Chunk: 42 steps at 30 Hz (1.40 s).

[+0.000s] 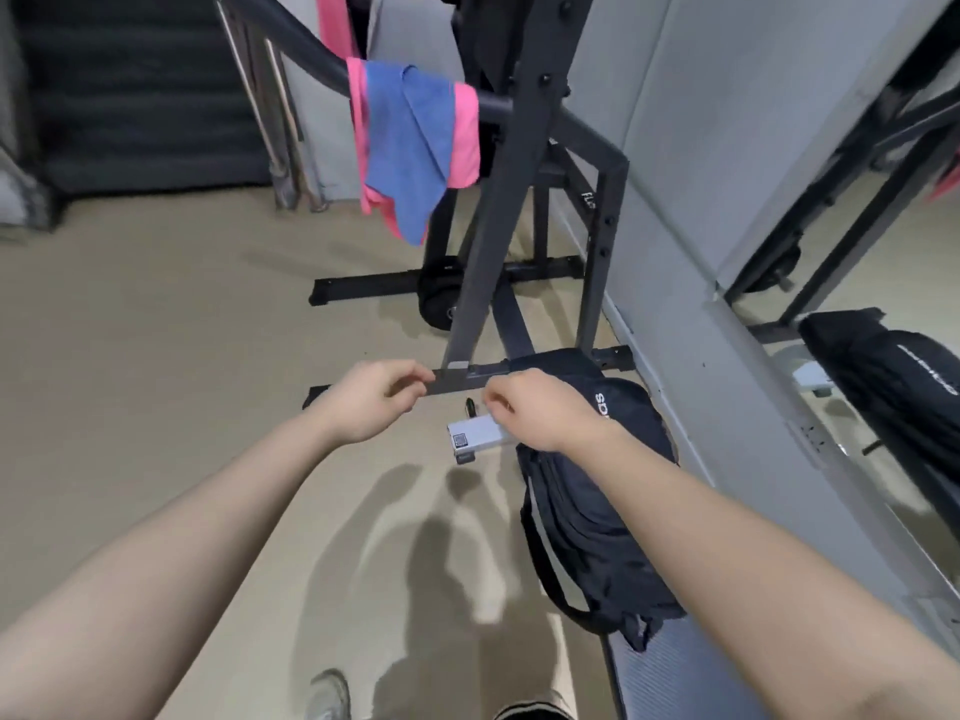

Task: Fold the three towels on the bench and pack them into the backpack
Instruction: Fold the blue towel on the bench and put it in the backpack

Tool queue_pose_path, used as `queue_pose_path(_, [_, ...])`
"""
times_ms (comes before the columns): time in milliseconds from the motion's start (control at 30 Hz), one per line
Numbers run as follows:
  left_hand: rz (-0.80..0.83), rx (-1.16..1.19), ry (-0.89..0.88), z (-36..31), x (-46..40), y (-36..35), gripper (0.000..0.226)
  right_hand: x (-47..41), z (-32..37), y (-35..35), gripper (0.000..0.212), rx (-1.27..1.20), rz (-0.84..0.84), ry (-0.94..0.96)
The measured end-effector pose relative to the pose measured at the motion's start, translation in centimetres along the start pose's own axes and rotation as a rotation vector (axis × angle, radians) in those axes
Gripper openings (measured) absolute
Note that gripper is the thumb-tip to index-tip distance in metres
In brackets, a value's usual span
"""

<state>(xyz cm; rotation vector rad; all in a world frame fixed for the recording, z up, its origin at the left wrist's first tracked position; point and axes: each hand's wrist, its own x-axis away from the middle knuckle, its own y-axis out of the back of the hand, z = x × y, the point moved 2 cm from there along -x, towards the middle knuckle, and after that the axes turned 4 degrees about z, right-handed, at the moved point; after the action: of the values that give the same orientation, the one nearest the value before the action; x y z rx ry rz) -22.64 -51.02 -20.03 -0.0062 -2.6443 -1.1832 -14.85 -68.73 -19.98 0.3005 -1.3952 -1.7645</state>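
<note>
both grips empty: left hand [376, 400] and right hand [535, 407] loosely curled, outstretched, holding nothing. backpack [597, 491] on floor just below right grip. blue towel [408, 148] over pink towel [465, 132] hang on bar well beyond. folding not yet begun, judged; next: reach up, take one towel.

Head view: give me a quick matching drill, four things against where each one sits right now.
Things:
1. blue towel
2. pink towel
3. backpack
4. small grey box

Places:
A. on the floor against the wall
B. on the floor between the backpack and the rack's foot
C. draped over the bar, on top
D. draped over the bar, underneath

Pairs: 1-C, 2-D, 3-A, 4-B
</note>
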Motion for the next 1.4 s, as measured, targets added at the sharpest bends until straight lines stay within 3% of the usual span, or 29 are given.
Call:
queue_pose_path(233, [-0.101,-0.094,-0.135,7.7,2.3,11.4,0.023,-7.2,10.4,0.9,0.02,-0.053,-0.119,-0.048])
queue_pose_path(467, [-0.096,-0.227,-0.214,11.1,-1.4,19.3,0.026,-12.8,14.9,5.4,0.016,-0.173,-0.214,-0.097])
queue_pose_path(700, [-0.453,-0.202,-0.281,9.6,-9.3,23.6,0.037,-21.0,12.8,11.5,0.034,-0.205,-0.396,-0.124])
queue_pose_path(1000, [-0.386,-0.442,-0.402,6.8,-28.2,30.3,0.037,-36.4,4.5,22.0,0.023,-0.13,-0.494,-0.173])
queue_pose_path(1167, [-0.393,-0.623,-0.447,5.7,-37.5,33.0,0.047,-44.2,0.1,26.7,0.038,-0.124,-0.478,-0.201])
queue_pose_path(1267, [-0.413,-0.838,-0.397,7.1,-40.8,33.3,0.031,-47.7,-1.0,27.1,0.056,-0.103,-0.383,-0.319])
queue_pose_path(1400, [-0.361,-0.956,-0.325,9.2,-43.0,32.6,0.057,-51.2,-1.2,26.4,0.052,-0.003,-0.355,-0.32])
